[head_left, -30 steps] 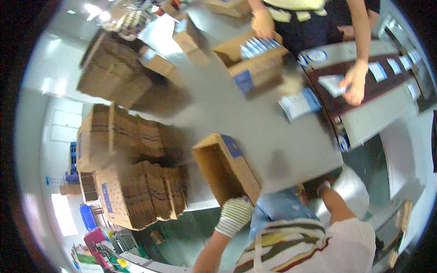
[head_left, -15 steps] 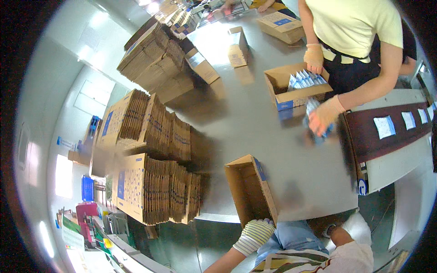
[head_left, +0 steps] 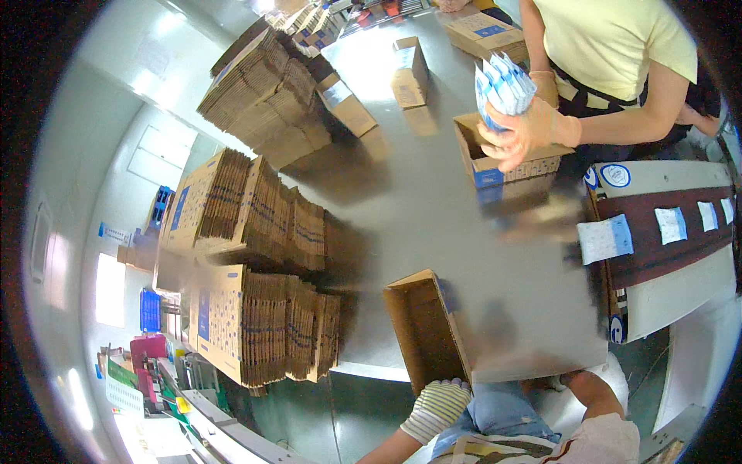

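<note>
My left hand (head_left: 437,407), in a striped knit glove, grips the near end of a cardboard box (head_left: 423,329). The box stands open at the table's front edge, and its visible inside holds nothing. My right forearm (head_left: 593,398) bends inward below the table edge; the fingers of that hand are hidden. Across the table, a co-worker's gloved hand (head_left: 533,127) holds up a bunch of white-and-blue packets (head_left: 502,89). That bunch is above another open cardboard box (head_left: 525,168), with the co-worker's other hand behind it.
Stacks of flattened cartons (head_left: 263,325) line the left side of the grey table (head_left: 386,232). At right, a dark conveyor belt (head_left: 657,255) carries several packets, one packet (head_left: 605,239) overhanging its end. More boxes (head_left: 410,73) stand farther back.
The co-worker's hand has lifted the packets from beside the far box to above it. On the belt, the packets have moved left toward the table. My left hand stays on the near box.
</note>
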Demonstrator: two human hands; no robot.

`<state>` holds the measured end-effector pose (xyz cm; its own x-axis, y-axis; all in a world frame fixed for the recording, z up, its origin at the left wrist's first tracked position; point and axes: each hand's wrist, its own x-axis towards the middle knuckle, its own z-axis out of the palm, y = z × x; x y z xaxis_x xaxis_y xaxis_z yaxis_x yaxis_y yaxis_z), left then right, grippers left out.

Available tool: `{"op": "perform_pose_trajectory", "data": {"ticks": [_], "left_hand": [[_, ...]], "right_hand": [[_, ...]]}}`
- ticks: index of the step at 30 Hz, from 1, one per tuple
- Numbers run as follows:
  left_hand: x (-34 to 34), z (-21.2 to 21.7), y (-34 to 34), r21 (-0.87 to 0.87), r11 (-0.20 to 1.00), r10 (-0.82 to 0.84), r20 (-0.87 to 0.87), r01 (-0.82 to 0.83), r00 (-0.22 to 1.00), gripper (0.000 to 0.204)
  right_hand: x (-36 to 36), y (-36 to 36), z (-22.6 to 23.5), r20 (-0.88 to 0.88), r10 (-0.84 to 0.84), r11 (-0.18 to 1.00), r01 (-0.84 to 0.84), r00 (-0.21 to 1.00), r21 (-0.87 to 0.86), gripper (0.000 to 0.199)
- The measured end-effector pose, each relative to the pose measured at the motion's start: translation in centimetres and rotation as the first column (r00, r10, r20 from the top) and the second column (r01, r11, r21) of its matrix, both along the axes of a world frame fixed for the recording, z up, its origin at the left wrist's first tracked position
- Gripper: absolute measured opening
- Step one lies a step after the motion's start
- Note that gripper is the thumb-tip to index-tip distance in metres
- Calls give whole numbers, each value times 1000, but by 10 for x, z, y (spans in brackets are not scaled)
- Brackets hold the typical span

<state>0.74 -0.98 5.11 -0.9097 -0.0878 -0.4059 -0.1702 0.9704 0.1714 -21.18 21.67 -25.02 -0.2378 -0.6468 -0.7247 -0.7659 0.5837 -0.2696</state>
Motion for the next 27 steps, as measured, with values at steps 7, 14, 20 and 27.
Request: {"op": "perform_pose_trajectory", "data": {"ticks": [7,14,20,27], "left_hand": [[4,-9,-3,6,999,52,-71,-52,996,17],[-1,-19,2,35,991,133,-146,-130,980,18],[-4,-15,2,60,986,161,-163,-153,973,19],[6,-17,11,21,973,217,-408,-229,887,18]], "right_hand": [[17,-18,23,41,-32,999,34,999,-31,54],[25,8,65,107,-61,997,65,992,-30,54],[1,9,79,127,-59,997,65,990,-49,54],[-25,29,72,176,-18,995,35,984,-97,54]]}}
